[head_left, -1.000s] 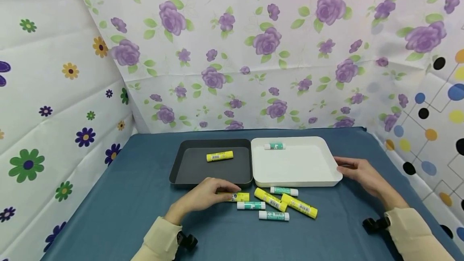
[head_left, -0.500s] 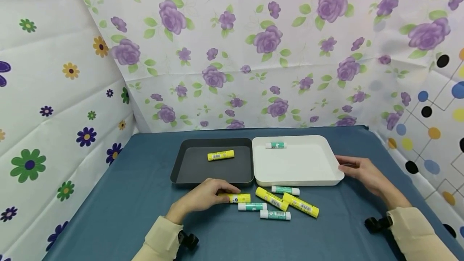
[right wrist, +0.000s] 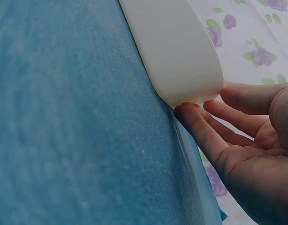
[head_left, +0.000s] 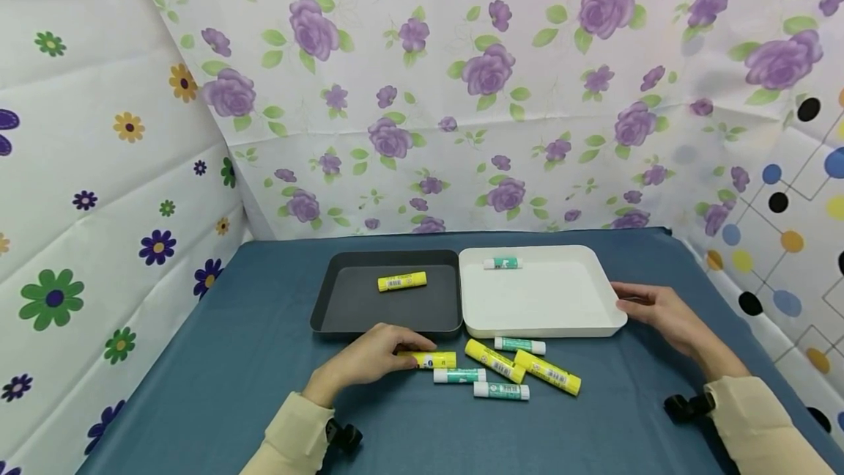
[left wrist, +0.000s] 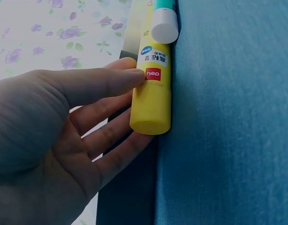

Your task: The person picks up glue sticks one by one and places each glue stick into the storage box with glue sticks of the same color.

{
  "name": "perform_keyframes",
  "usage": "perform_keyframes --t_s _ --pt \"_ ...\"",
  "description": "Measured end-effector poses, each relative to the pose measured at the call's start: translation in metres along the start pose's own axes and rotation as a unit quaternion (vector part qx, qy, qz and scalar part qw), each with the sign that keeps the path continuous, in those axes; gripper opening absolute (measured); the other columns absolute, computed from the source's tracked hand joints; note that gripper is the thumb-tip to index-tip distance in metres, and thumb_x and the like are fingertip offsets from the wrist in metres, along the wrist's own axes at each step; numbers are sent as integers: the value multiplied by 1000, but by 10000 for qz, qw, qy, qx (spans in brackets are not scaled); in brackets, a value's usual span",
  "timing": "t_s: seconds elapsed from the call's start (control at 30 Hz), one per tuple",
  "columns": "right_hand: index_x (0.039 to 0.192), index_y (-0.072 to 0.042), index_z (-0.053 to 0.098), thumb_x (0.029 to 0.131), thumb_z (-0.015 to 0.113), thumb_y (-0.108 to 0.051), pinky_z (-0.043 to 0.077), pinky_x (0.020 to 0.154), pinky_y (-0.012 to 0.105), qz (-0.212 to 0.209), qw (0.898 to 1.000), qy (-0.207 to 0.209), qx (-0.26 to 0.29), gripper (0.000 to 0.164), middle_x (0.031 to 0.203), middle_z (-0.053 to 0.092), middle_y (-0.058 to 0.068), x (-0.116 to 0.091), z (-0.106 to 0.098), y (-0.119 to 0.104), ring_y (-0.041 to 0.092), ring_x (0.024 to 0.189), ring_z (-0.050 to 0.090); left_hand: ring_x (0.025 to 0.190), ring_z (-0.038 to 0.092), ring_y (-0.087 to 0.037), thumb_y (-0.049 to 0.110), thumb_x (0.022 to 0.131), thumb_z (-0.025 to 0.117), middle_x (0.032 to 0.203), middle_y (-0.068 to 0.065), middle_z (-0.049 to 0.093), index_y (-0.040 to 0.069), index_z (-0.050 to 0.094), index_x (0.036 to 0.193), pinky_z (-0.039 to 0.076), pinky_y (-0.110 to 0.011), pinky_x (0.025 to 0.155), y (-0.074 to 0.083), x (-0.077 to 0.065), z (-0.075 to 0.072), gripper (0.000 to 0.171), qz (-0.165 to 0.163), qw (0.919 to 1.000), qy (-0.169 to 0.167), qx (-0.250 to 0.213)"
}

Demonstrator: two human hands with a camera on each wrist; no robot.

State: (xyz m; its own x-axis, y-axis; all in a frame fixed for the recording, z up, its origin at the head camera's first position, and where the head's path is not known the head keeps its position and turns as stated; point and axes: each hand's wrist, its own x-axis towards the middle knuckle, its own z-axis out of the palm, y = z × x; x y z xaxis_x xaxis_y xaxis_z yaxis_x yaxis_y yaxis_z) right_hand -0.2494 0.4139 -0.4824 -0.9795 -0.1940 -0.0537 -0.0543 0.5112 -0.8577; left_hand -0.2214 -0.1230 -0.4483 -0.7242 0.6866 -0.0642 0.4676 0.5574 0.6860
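Yellow glue stick (head_left: 443, 360), in front of black tray (head_left: 343, 306), is pinched by left hand (head_left: 369, 358). White tray (head_left: 541, 306) is touched at its edge by right hand (head_left: 667, 319), fingers apart. Pinch best held level, so green-and-white stick (head_left: 459, 376) alongside isn't nudged.

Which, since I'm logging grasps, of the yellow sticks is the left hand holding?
The yellow stick in front of the dark tray: the left hand pinches it. Another yellow stick lies inside that tray; two more lie farther right, untouched.
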Motion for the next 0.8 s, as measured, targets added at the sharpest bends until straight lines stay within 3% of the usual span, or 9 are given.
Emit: perform_keyframes --t_s 0.53,0.8 --pt "156 4 43 107 62 -36 52 87 19 1 10000 0 -41 66 154 45 31 -2 0 -2 -15 108 52 117 66 -13 11 98 73 126 6 72 20 74 131 54 -35 98 -3 3 1 34 -34 10000 -30 35" --pt "156 3 43 107 61 -36 52 87 18 -26 10000 -12 -65 66 154 45 31 -2 0 -3 -15 108 51 116 66 -13 12 99 73 127 6 71 19 74 131 55 -33 94 0 -1 -3 33 -23 9999 108 -98"
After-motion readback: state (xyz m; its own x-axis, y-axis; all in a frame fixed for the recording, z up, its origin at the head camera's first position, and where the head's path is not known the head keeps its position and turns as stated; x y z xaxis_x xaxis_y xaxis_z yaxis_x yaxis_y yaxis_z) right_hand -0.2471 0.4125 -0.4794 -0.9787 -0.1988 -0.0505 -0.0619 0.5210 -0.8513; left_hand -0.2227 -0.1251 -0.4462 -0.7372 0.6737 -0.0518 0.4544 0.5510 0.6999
